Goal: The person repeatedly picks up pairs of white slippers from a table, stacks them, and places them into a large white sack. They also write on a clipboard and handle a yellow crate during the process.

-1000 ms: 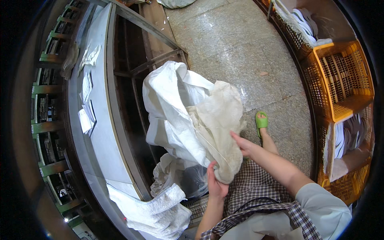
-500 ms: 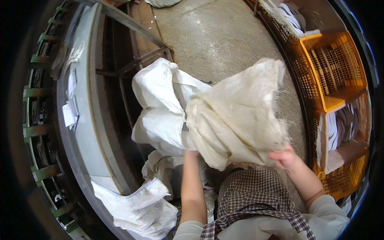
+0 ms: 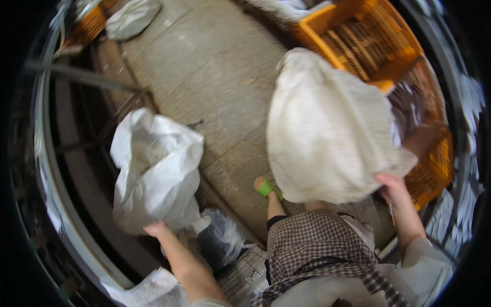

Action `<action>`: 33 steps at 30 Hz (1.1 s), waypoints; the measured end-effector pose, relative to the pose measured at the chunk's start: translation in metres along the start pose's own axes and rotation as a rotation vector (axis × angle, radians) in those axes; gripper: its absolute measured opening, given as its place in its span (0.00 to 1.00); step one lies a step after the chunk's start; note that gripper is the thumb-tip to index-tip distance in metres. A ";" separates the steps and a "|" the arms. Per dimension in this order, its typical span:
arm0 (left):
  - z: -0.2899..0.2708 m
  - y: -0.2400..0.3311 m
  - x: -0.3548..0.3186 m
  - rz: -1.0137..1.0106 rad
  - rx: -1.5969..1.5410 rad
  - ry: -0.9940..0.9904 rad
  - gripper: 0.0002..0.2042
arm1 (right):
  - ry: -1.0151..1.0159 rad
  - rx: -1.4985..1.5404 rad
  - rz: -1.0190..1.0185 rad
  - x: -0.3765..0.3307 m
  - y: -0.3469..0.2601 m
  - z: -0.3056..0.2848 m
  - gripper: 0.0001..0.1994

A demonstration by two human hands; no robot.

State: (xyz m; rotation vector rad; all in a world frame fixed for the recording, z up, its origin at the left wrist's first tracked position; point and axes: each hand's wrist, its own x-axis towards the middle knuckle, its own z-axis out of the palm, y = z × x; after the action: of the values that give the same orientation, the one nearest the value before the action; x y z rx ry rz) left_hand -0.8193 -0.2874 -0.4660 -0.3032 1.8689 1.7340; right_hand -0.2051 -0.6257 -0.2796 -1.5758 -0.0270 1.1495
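A white woven sack (image 3: 158, 176) stands at the left with its mouth gaping and pale stuff showing inside. At its lower edge my left hand (image 3: 156, 229) is closed, pinching the fabric. A cream, fuzzy-edged cloth sack (image 3: 327, 133) spreads out on the right, slightly blurred. My right hand (image 3: 393, 188) grips its near right corner, with the fingers partly hidden by the fabric. The cloth hangs over the floor and overlaps the side of an orange crate (image 3: 386, 84).
More orange crate wall (image 3: 432, 169) shows at right. A clear plastic bag (image 3: 221, 238) sits beside the white sack. One green slipper (image 3: 265, 187) is on the concrete floor (image 3: 215, 87). Another white sack (image 3: 134, 19) lies at far left, and a grey-white towel (image 3: 151, 289) at lower left.
My hands have moved apart. The cream sack has swung right, away from the white sack, which now sits farther left in view. The view has also turned, showing the slipper.
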 end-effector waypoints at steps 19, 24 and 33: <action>-0.282 -0.130 -0.516 -0.668 1.061 -1.687 0.13 | -0.258 0.337 0.328 -0.168 0.150 -0.112 0.25; -0.356 -0.131 -0.533 -0.639 1.709 -2.241 0.15 | 0.136 0.820 0.467 -0.243 0.212 -0.175 0.24; -0.505 -0.151 -0.608 -0.758 0.722 -3.505 0.10 | 0.423 0.577 0.317 -0.348 0.273 -0.289 0.24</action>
State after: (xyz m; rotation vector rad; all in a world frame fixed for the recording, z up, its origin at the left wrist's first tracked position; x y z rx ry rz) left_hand -0.3708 -0.9242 -0.2633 -3.7638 2.3542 1.7345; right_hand -0.3403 -1.1362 -0.2949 -1.2874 0.7895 0.9217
